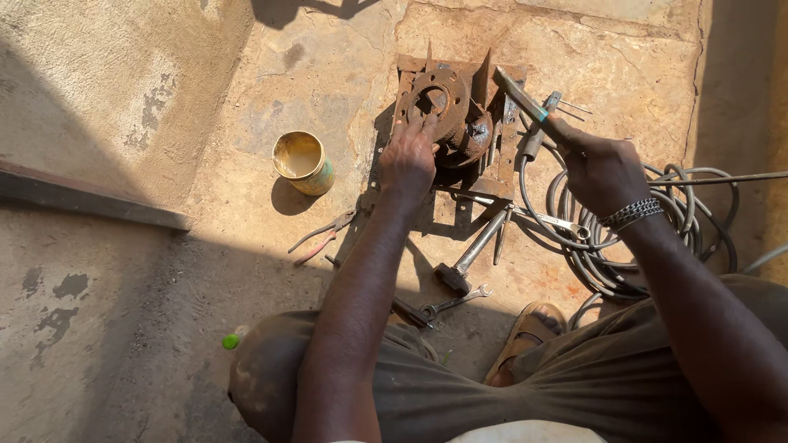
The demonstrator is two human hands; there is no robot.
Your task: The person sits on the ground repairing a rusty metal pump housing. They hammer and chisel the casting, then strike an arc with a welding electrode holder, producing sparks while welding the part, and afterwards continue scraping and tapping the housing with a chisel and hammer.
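My left hand (407, 160) rests with spread fingers on a rusty round metal disc (438, 100) that sits on a rusty square frame (460, 123) on the stone floor. My right hand (601, 169) grips a long flat metal tool (519, 98) with a green band, its tip pointing at the frame's upper right part. A chain bracelet circles my right wrist. I am squatting, knees at the bottom of the view.
A yellow tin can (303, 162) stands left of the frame. Pliers (322, 236), a hammer (469, 261), wrenches (454, 303) and a spanner (550, 221) lie on the floor. A coiled grey cable (611, 262) lies at right. A metal bar (90, 199) crosses the left.
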